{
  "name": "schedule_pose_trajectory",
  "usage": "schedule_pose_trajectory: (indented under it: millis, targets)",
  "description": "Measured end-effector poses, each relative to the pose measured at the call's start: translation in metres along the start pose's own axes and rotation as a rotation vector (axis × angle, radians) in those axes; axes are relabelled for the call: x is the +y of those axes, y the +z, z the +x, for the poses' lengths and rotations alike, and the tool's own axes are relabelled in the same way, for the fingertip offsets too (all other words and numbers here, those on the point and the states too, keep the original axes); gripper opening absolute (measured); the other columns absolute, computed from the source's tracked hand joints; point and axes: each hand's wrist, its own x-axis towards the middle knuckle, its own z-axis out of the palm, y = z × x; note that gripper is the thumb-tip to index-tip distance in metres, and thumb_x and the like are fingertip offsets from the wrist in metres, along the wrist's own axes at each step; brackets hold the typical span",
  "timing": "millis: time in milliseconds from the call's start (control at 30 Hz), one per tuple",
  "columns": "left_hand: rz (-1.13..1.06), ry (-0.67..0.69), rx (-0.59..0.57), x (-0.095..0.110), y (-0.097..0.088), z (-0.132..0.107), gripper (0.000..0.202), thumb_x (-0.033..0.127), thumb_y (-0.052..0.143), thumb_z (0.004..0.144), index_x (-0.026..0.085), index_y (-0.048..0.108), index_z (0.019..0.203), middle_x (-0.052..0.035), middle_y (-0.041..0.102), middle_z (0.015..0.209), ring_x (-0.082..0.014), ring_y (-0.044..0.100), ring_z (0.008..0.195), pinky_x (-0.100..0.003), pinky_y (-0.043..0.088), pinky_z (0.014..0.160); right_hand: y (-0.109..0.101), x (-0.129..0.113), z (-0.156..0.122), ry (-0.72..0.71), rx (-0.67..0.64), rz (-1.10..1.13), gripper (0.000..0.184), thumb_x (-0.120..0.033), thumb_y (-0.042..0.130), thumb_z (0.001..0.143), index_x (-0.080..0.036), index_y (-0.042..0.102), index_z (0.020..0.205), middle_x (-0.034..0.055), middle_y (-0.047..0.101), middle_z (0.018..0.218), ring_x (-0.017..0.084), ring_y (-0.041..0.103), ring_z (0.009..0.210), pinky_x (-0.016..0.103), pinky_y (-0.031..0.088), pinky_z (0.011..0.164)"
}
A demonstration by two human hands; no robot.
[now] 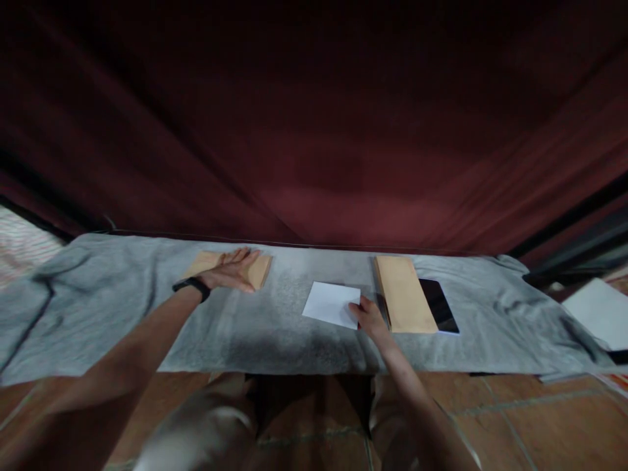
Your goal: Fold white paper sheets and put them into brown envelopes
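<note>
My left hand lies flat with its fingers stretched out on a stack of brown envelopes at the left of the cloth. A black band circles that wrist. My right hand pinches the right edge of a white sheet of paper, thumb on top, just over the middle of the cloth. Right of this hand, a taller stack of brown envelopes stands lengthwise. A dark-screened tablet is partly covered by that stack.
A grey cloth covers the long, narrow table. Behind it hangs a dark red curtain. At the far right is a white sheet or board. Below the table's front edge are my knees and a tiled floor.
</note>
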Motion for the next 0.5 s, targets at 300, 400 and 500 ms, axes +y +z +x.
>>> schedule_pose_trajectory:
  millis: [300,400,500]
  targets:
    - [-0.070,0.128,0.047,-0.013,-0.006,0.001,0.121,0.048,0.084,0.050,0.014,0.036,0.155,-0.0228,0.034,0.161,-0.0405,0.030,0.147,-0.050,0.022,0.117,-0.010,0.001,0.003,-0.050,0.146,-0.274,0.011,-0.028,0.058,0.082,-0.021,0.066,0.080,0.0039,0.070,0.075,0.021,0.064,0.073,0.026,0.044,0.063]
    - [-0.060,0.133,0.060,-0.013,-0.008,0.000,0.118,0.044,0.085,0.048,0.014,0.039,0.153,-0.0213,0.038,0.159,-0.0392,0.031,0.145,-0.051,0.019,0.117,-0.009,0.002,0.001,-0.044,0.159,-0.320,0.011,-0.028,0.057,0.083,-0.021,0.066,0.082,0.0048,0.072,0.077,0.021,0.066,0.075,0.027,0.045,0.066]
    - [-0.066,0.118,0.041,-0.011,-0.013,0.007,0.120,0.040,0.086,0.046,0.014,0.038,0.153,-0.0219,0.036,0.161,-0.0391,0.031,0.145,-0.054,0.018,0.117,-0.007,0.002,0.000,-0.057,0.154,-0.314,0.012,-0.027,0.058,0.084,-0.023,0.068,0.086,0.0049,0.073,0.080,0.022,0.067,0.079,0.027,0.046,0.067]
